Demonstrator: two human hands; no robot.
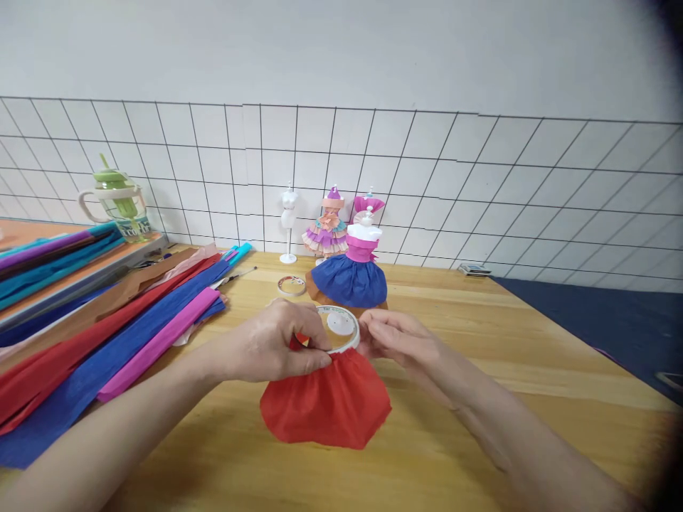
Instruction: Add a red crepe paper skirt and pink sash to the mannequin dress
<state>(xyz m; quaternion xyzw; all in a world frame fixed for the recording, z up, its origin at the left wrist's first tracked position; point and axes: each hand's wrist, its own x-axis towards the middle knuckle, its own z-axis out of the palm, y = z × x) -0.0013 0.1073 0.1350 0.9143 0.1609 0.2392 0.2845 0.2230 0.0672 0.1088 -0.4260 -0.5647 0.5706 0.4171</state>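
My left hand (277,345) is closed around the gathered top of a red crepe-paper skirt (326,402) that fans out on the wooden table (480,341). A white tape roll (341,326) sits just above the skirt's top, between both hands. My right hand (398,340) pinches at the roll's right edge, fingers curled together. What is under the skirt is hidden.
A mannequin in a pink and blue paper dress (355,270) stands behind the hands, with another ruffled dress (326,231) and a bare white mannequin (289,220) by the tiled wall. Crepe-paper sheets (107,334) lie left. A green cup (114,199) and a second tape roll (291,285) are nearby.
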